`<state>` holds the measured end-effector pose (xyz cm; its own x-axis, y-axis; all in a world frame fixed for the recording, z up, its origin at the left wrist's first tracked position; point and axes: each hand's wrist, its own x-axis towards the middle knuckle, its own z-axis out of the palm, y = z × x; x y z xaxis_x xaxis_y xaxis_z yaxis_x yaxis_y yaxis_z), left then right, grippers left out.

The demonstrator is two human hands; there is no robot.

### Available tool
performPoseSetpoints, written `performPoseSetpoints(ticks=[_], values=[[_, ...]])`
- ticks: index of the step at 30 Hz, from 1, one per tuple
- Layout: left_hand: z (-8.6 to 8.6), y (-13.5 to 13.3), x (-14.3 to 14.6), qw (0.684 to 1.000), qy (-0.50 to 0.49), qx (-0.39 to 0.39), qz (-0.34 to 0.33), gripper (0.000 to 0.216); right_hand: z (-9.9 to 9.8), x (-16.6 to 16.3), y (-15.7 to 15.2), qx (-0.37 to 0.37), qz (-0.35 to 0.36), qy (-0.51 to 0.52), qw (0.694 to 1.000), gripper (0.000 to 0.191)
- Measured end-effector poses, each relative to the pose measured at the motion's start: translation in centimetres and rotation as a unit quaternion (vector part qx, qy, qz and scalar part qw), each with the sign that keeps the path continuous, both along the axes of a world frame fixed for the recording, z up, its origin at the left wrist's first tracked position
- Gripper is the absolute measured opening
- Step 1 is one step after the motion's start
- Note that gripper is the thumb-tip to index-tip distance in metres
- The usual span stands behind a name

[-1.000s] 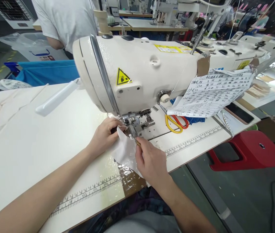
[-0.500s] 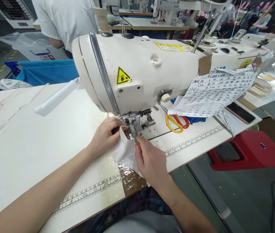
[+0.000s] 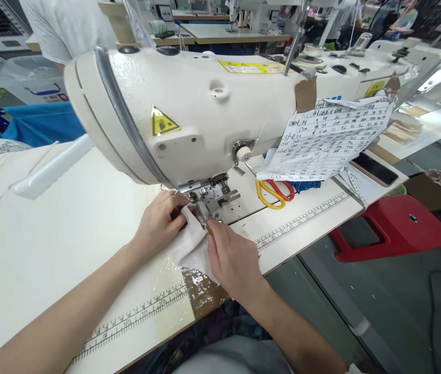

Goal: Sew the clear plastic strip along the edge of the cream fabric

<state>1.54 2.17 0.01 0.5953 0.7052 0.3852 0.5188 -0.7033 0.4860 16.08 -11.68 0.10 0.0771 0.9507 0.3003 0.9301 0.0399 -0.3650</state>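
Note:
A piece of white cloth (image 3: 191,244) lies under the needle area of a white sewing machine (image 3: 189,104). My left hand (image 3: 160,218) is at the cloth's left edge, closed, with thumb and fingertips pinching it close to the presser foot (image 3: 200,208). On the other side of the cloth, my right hand (image 3: 234,254) is closed around a slim metal tool (image 3: 209,227) with a brownish part. Its tip points toward the presser foot; most of it is hidden in my fingers, so its exact kind does not show.
Scissors (image 3: 270,195) with yellow and red handles lie right of the needle. A handwritten sheet (image 3: 325,137) hangs from the machine. A phone (image 3: 374,169) rests at the table's right, above a red stool (image 3: 399,223). Ruler tape (image 3: 134,319) runs along the front edge. Another person (image 3: 76,31) is behind.
The camera view has shifted, so the machine appears further left and larger. Both hands stay at the presser foot, and the dark brown patch by the cloth there shows less.

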Motion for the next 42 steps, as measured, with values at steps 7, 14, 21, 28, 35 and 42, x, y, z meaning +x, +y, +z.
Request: performPoseSetpoints(ticks=[7,14,21,28,35,42], values=[[0.2,0.1,-0.5,0.997,-0.019,-0.074,0.026,0.012,0.0,0.1,0.0,-0.004,0.001,0.010,1.000,0.029],[0.3,0.0,-0.4,0.999,-0.011,0.030,-0.021,0.013,0.3,-0.2,0.4,-0.023,-0.009,-0.006,1.000,0.028],[0.8,0.1,-0.7,0.975,0.092,0.163,-0.123,0.028,0.0,-0.5,0.0,0.005,-0.021,-0.039,0.999,0.029],[2.0,-1.3,-1.2,0.966,0.147,0.136,-0.164,0.037,-0.2,0.2,-6.2,0.038,0.008,0.101,0.994,0.024],[1.3,-4.7,0.0,0.971,0.182,0.138,-0.065,0.037,-0.1,1.7,-9.7,0.007,0.036,0.117,0.992,0.025],[0.6,-4.7,-1.5,0.980,0.144,0.089,-0.101,0.046,0.1,2.0,-8.8,0.023,0.044,0.077,0.996,0.028]])
